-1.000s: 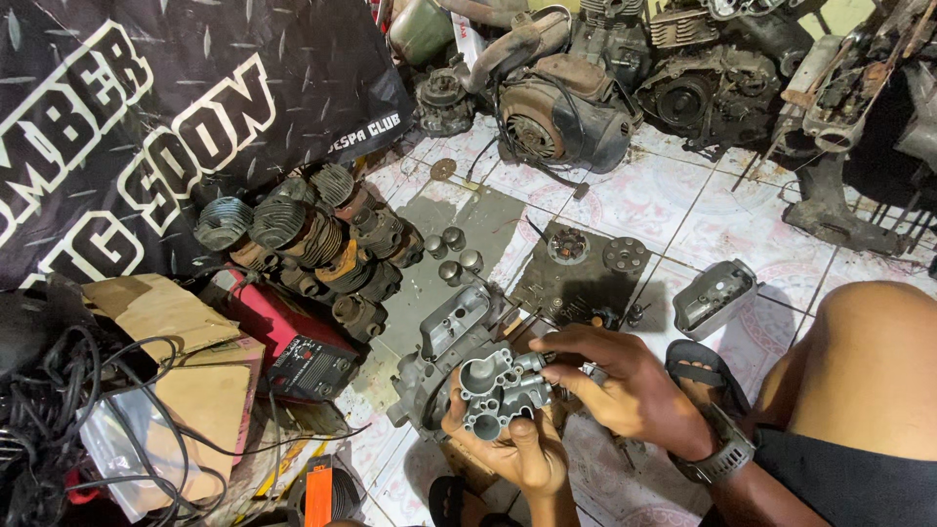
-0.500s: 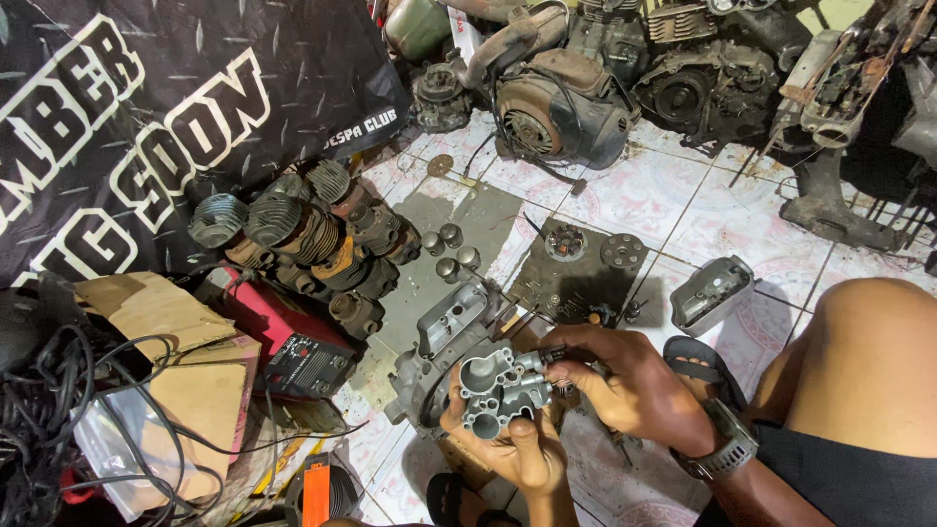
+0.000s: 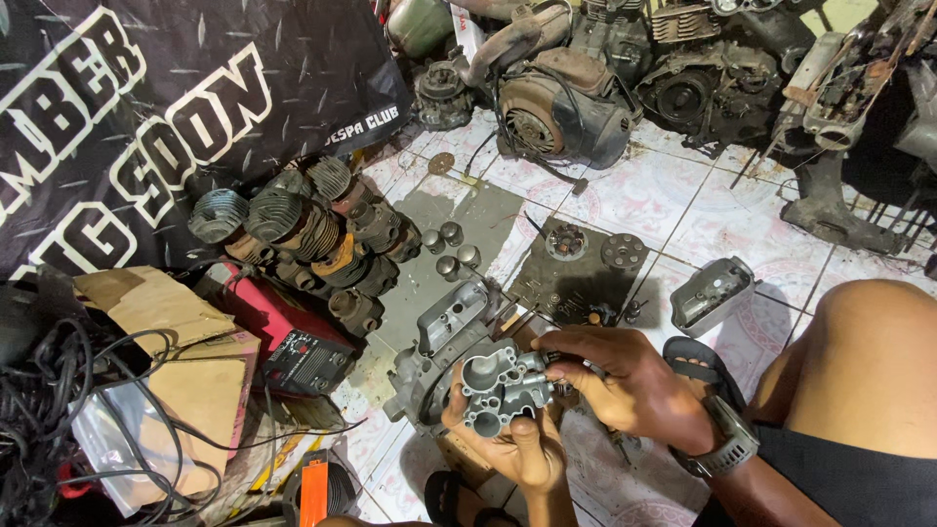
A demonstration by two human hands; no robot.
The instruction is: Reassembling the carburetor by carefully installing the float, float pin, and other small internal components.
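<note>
Hands both on the carburetor body: left hand cups it from below, right hand pinches its right-side fitting. Cast metal, so likely rigid, fairly heavy, greasy; grip the body, not the thin protrusions. It's held above the floor, just right of the grey engine casing. Cylinders further left; open tiles beyond.
</note>
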